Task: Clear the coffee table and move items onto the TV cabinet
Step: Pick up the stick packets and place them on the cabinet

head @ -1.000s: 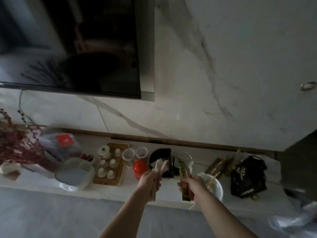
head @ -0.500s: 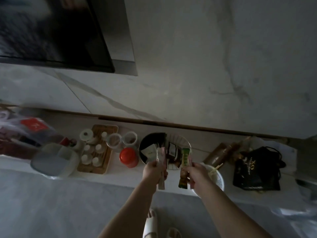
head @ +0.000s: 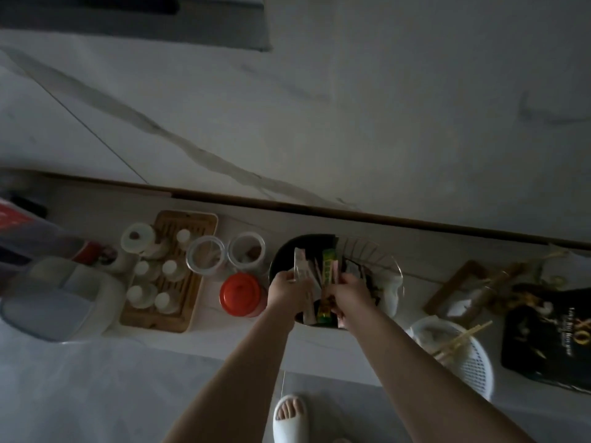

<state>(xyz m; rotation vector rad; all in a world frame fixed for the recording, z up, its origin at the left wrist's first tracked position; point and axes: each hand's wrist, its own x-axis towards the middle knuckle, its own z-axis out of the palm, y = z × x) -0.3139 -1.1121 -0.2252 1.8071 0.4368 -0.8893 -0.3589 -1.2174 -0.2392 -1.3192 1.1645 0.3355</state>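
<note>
- Marble-white TV cabinet (head: 319,343), seen from the head camera, runs left to right below the veined wall; a dark bowl (head: 281,251) sits on it about mid-width, straight ahead of both forearms.
- Left hand (head: 287,290) is closed round a pale sachet stick (head: 300,266); right hand (head: 350,290) is closed round a green sachet stick (head: 327,266) with a pinkish one beside it.
- Both hands hover over the bowl's near half, almost touching each other, so neither is clearly nearer to it.
- Each stick's long axis runs away from the person, upper end toward the wall, lower end poking out below the fist toward the cabinet's front edge.
- My reading: the drop-off lies directly beneath, so the sticks need only be lowered and let go, ideally laid flat among the packets already inside.
- Red-lidded jar (head: 241,294) stands just left of the bowl, a wooden tea tray (head: 192,311) farther left, a white slotted basket (head: 476,362) to the right.
</note>
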